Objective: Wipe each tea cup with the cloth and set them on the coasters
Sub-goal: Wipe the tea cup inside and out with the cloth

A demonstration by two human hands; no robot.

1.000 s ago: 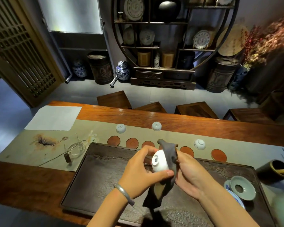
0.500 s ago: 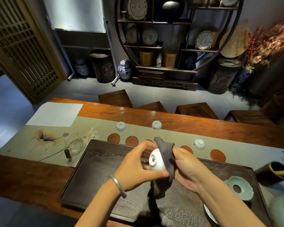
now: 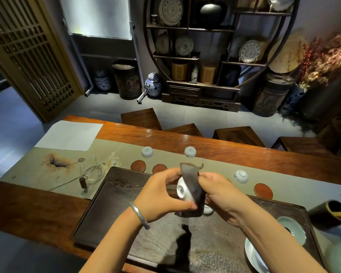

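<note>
A small white tea cup (image 3: 182,192) lies on its side above the dark tray (image 3: 98,211), half wrapped in a dark grey cloth (image 3: 193,186), with three more white cups and round reddish-brown coasters (image 3: 263,191) beyond the tray.

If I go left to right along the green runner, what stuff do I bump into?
Glass pitcher → first orange coaster → second orange coaster → upside-down cup → last orange coaster.
</note>
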